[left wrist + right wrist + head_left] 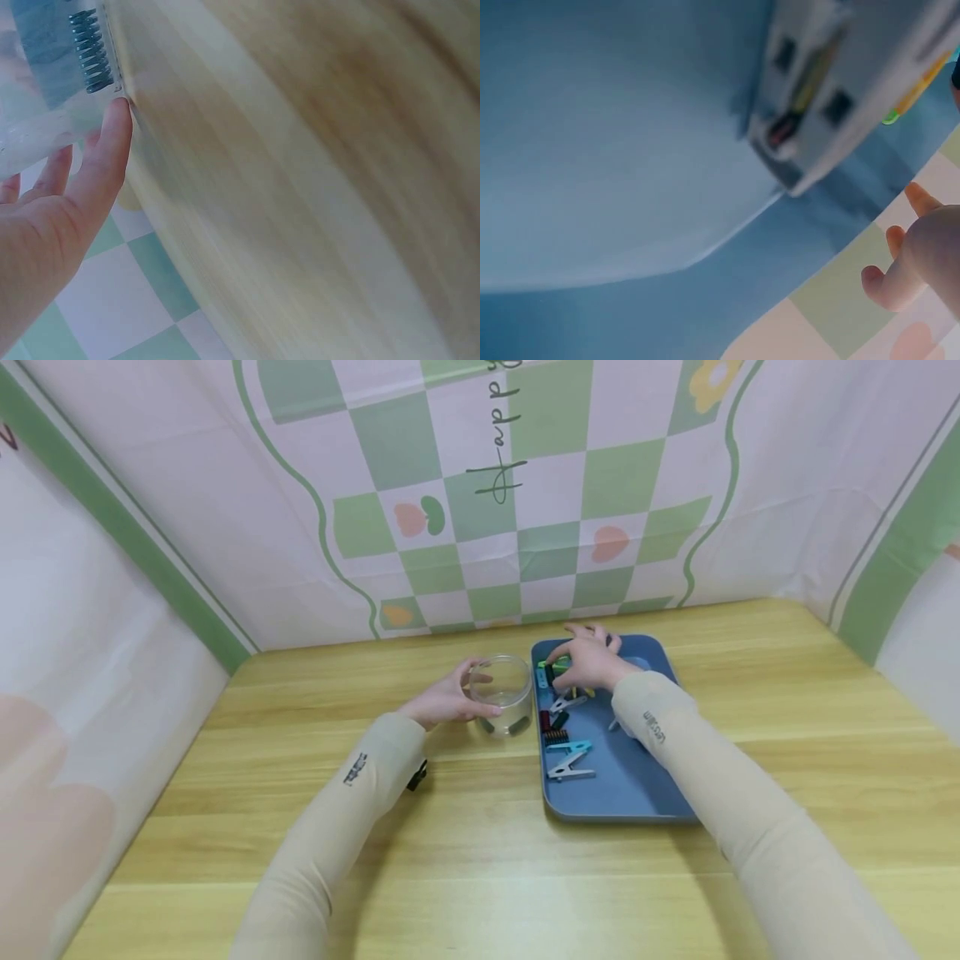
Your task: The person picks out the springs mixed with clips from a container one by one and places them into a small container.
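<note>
My left hand [447, 693] holds a clear round jar [504, 714] upright on the table, thumb in front and fingers behind. A dark green ridged, coil-like piece [91, 51] shows inside the jar in the left wrist view. Over the far left corner of a blue tray [622, 785] is my right hand [588, 662], thumb and forefinger beside a small dark piece [550, 674]; whether they pinch it is hidden. Its other fingers [885, 289] are spread. Near it lie a light blue piece [542, 677] and a grey clothespin [567, 701].
Along the tray's left side lie a red piece [545, 720], a dark green piece [559, 720], a brown ridged piece [556, 737], a teal clothespin [576, 747] and a white clothespin [570, 767]. A patterned cloth [480, 552] hangs behind the wooden table [465, 860].
</note>
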A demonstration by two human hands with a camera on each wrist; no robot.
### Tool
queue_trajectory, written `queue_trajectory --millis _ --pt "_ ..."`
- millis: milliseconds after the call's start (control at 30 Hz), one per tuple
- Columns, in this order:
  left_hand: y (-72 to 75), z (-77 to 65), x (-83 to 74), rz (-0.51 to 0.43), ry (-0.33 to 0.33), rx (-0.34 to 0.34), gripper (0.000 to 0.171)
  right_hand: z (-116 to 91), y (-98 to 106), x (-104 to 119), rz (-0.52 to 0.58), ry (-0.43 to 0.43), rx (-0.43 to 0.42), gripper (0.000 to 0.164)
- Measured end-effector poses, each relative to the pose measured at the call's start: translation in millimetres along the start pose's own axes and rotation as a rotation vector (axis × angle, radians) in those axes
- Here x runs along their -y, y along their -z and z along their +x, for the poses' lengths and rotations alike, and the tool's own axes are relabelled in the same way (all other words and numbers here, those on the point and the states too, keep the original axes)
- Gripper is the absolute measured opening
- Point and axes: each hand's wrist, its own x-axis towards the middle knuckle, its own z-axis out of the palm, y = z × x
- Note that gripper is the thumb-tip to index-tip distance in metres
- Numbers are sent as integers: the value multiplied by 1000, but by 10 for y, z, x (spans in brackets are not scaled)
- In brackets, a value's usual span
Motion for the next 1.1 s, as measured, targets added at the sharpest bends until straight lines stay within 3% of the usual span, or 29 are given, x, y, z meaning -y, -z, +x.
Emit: queue_trajectory --millis 367,733,1100 --pt "-7 -14 -2 -16 6 -11 81 -34 55 68 3 52 -27 36" --pt "-5 -5 -10 -5 1 -7 81 -80 203 65 49 8 -65 37" --pt "-14 -14 -9 -2 -1 -7 81 -148 230 69 97 16 -88 37"
